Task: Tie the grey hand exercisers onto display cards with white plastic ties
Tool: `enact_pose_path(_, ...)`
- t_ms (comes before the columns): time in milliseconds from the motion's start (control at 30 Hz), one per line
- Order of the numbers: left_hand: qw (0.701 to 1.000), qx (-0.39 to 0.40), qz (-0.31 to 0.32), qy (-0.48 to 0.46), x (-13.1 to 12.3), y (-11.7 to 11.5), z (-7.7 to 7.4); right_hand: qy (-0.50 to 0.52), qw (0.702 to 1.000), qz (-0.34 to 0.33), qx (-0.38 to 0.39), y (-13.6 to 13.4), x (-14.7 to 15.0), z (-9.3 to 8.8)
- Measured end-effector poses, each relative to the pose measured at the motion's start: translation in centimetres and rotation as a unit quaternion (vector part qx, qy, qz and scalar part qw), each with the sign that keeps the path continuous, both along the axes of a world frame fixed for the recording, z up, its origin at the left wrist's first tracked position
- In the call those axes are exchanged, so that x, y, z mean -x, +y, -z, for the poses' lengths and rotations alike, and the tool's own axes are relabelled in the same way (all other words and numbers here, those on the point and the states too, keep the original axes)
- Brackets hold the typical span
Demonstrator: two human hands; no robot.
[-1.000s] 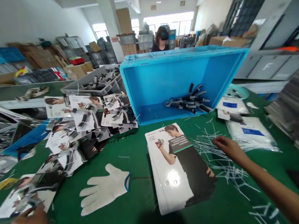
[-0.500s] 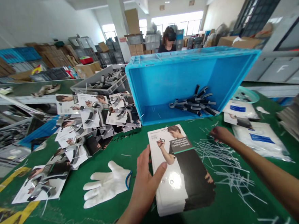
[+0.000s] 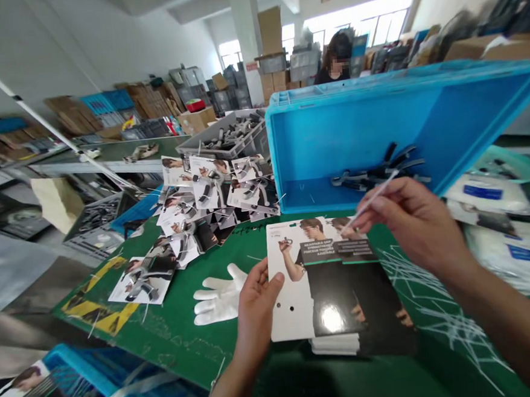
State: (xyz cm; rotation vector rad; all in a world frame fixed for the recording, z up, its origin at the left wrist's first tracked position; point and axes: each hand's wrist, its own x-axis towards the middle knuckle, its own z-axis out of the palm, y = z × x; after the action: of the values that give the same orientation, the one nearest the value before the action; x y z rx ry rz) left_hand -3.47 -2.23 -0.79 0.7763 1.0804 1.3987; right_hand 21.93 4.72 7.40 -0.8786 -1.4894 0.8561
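My left hand [image 3: 256, 299] pinches the left edge of a printed packaging card [image 3: 292, 323], with the thumb on its face. The card has two small holes and overlaps a stack of like cards [image 3: 377, 311], slid to the left of it. In my right hand [image 3: 414, 227], a thin white zip tie [image 3: 386, 189] is held between thumb and fingers above the stack's upper right. Loose white zip ties [image 3: 435, 292] lie on the green table below that hand. A white glove [image 3: 215, 300] rests left of my left hand.
A blue crate [image 3: 314, 116] on its side holds grey and black hand grips [image 3: 381, 169]. Carded grips [image 3: 208, 196] are heaped left of it, before a grey bin [image 3: 202, 145]. Plastic bags [image 3: 500, 254] lie at right. Another blue crate [image 3: 91, 380] stands lower left. A person [image 3: 335, 63] is behind.
My left hand has drawn the top card leftward off the stack. My right hand has risen from the loose ties with one zip tie and come over the cards. The view has turned left.
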Motion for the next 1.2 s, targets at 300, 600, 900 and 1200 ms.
enact_pose_path(300,1.000,-0.001,0.005,-0.028,1.4,-0.5,0.0,-0.324,0.939,-0.108,0.046,-0.1,8.3,1.4)
enact_pose_path(600,0.998,-0.028,0.027,-0.041,-0.4,0.4,-0.1,-0.477,0.856,-0.162,-0.117,-1.7,8.3,0.8)
enact_pose_path(900,0.998,-0.009,0.043,-0.047,-1.0,0.5,-0.5,-0.667,0.730,-0.137,-0.047,-0.3,11.6,-0.4)
enact_pose_path(1200,0.999,-0.017,-0.012,-0.029,0.9,0.4,-0.5,-0.565,0.815,-0.130,-0.006,0.8,9.9,-1.0)
